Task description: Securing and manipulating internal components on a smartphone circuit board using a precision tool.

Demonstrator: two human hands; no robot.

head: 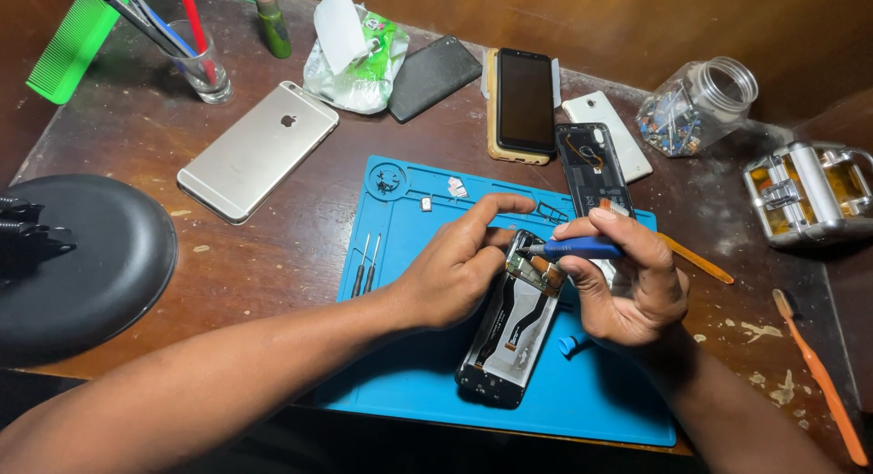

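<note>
An opened phone (511, 333) with its back cover off lies on a blue work mat (418, 365). My left hand (455, 269) steadies the phone's upper end, fingers on its edge. My right hand (627, 288) grips a blue-handled screwdriver (577, 249), its tip pointing left onto the circuit board at the top of the phone. Two thin screwdrivers (366, 265) lie on the mat's left edge. Small loose parts (444, 194) sit in the mat's top compartments.
On the wooden table: a silver phone (257, 151) face down, a black phone (525, 101), an opened black phone back (593, 169), a white phone (607, 133), a dark case (434, 76), a jar of small parts (696, 106), an orange toothbrush (818, 374), a glass of tools (202, 67), a black round lamp base (86, 260).
</note>
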